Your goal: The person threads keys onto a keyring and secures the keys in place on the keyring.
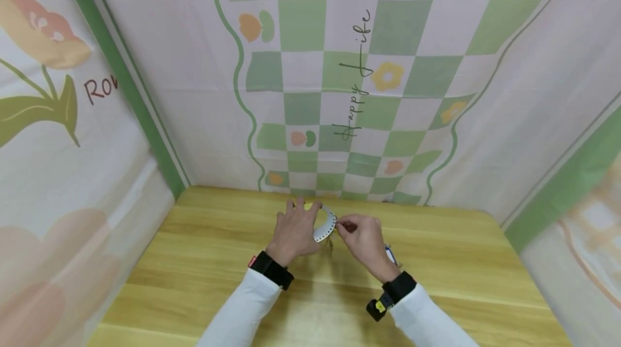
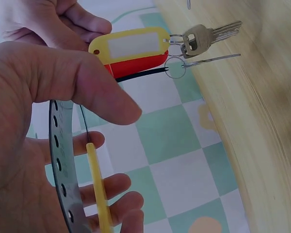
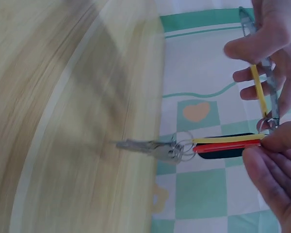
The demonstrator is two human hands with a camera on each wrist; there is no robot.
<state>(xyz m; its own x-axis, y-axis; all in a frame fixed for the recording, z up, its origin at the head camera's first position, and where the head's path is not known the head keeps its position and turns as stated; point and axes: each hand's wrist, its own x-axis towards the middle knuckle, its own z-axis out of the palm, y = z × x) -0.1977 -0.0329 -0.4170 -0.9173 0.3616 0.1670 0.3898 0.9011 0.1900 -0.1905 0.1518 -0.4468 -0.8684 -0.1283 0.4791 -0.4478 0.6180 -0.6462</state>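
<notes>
My left hand (image 1: 293, 231) grips a pale curved plate (image 1: 329, 229) with a row of holes along its edge. Beside that plate, in the left wrist view, a yellow key tag (image 2: 98, 184) hangs near the fingers. At the plate's right side, my right hand (image 1: 364, 240) pinches the ends of a yellow key tag (image 2: 131, 46), a red key tag (image 2: 140, 65) and a black key tag (image 3: 218, 155) with finger and thumb. Metal keys (image 2: 199, 40) dangle from their split rings, above the tabletop. The right fingertips partly hide where tags and plate meet.
A wood-grain table (image 1: 204, 261) lies beneath both hands. Partly behind the right wrist is a small blue-edged object (image 1: 390, 255). A printed checkered cloth (image 1: 349, 77) hangs behind the table, with more cloth at both sides.
</notes>
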